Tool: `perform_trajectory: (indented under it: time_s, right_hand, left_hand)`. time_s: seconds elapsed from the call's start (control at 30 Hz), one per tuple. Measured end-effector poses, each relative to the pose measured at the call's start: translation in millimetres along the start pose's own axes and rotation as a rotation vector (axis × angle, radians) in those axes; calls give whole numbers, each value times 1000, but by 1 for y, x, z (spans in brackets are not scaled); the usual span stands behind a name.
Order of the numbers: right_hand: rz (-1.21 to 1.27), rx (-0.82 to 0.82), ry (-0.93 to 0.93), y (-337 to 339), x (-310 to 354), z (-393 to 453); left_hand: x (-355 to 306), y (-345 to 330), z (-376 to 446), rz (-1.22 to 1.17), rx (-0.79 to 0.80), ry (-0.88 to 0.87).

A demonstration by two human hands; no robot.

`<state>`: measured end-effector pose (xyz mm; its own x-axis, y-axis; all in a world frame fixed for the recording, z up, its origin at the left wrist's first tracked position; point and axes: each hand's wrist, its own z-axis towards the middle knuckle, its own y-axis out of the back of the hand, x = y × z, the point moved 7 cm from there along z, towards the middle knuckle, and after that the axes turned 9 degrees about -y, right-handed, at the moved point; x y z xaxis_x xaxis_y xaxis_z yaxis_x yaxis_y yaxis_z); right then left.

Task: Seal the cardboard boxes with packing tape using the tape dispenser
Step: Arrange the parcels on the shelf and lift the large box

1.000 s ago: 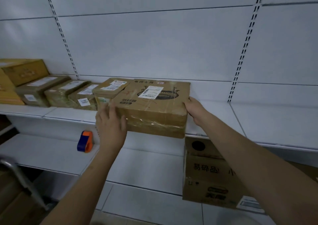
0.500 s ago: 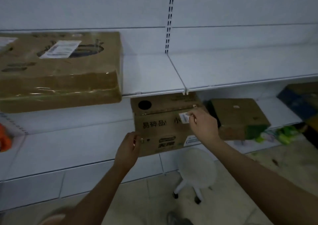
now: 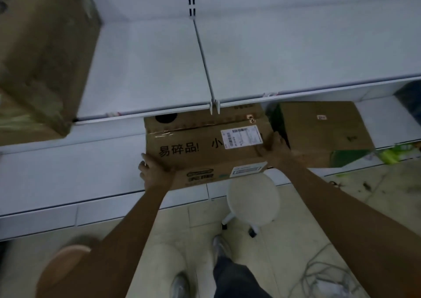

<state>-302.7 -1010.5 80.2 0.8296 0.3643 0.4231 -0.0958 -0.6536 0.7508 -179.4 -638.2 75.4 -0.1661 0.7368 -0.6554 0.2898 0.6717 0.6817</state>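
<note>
A brown cardboard box (image 3: 200,147) with black printed characters and a white shipping label lies on the lower white shelf (image 3: 68,172), partly under the upper shelf. My left hand (image 3: 155,172) grips its front left corner. My right hand (image 3: 273,149) holds its right side, fingers on the top face. The box's top seam shows torn clear tape. The tape dispenser is out of view.
A large taped box (image 3: 38,54) sits on the upper shelf (image 3: 296,58) at left. Another brown box (image 3: 323,129) stands right of the held one, with green packets (image 3: 391,154) beside it. A white round stool (image 3: 252,199) and loose cables (image 3: 323,272) are on the tiled floor by my feet.
My view dropped from the upper shelf to the lower one. Both hands left the taped box and now hold the printed box, which sits farther out from under the shelf.
</note>
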Motion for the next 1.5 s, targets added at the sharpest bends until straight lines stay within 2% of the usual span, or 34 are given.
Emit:
perform_trajectory:
  time_s: [0.1,0.2,0.33,0.5,0.8,0.9,1.13,1.37,1.5]
  right_hand:
    - [185,-29,-53,1,-2,15]
    - [307,60,-145,1,-8,16]
    - [454,11,-97,18,-20,-9]
    - [720,21,-115,28,-46,-74]
    - [829,-171,26,37,-118,-247]
    - [849,-222,6,43,-143,-303]
    - [994,-346,20,104,-190,-409]
    - [1178,-453,205,200,-199,-469]
    - [1247,-486,280,238,-178,-477]
  left_hand:
    - [16,1,13,-125,-6,135]
    - [27,14,18,-278,-66,129]
    - [27,35,-11,-520,-157,84]
    - [40,45,-63,-709,-152,-5]
    - [87,73,-189,-780,-33,-155]
    - [92,84,-233,-790,-5,-205]
    - [30,123,-316,-796,80,-450]
    - [-58,167,-382,-899,49,-662]
    - [-106,202,-395,-943,-26,-768]
